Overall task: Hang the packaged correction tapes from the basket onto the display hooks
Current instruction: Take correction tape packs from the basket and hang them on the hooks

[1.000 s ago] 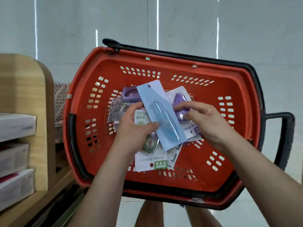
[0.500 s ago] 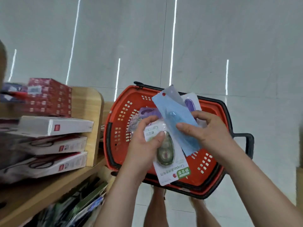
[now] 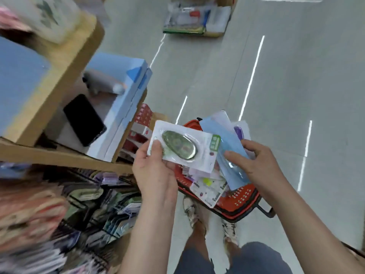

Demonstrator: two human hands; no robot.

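**Two carded tapes up out of the basket, none on a hook yet**

Far left, under the wooden shelf (image 3: 59, 155) where a black phone (image 3: 84, 119) lies, the display hooks (image 3: 110, 196) show only as a blur of hanging packs. I cannot pick out a free hook from here.

The left hand (image 3: 154, 171) holds the green correction tape pack (image 3: 183, 148) flat and turned sideways above the basket. Its thumb (image 3: 157, 148) presses on the card's left end, just beside the clear bubble. The other fingers are curled underneath and mostly hidden. What looks like a small hang hole sits right by the thumb tip.

I'd judge the pack light, its card stiff enough to keep its shape, and the plastic bubble slick. The bare card edge is the place to pinch, clear of the hole so a hook can pass through.

Next comes the blue pack (image 3: 229, 155), overlapping the green one's right end. The right hand (image 3: 254, 163) pinches it with the thumb (image 3: 235, 157) on its face and curled fingers along the far edge. A purple pack (image 3: 240, 132) peeks out behind, and I cannot tell whether the same hand holds it.

Below both hands, the red basket (image 3: 243, 200) sits on the floor with more packs inside.
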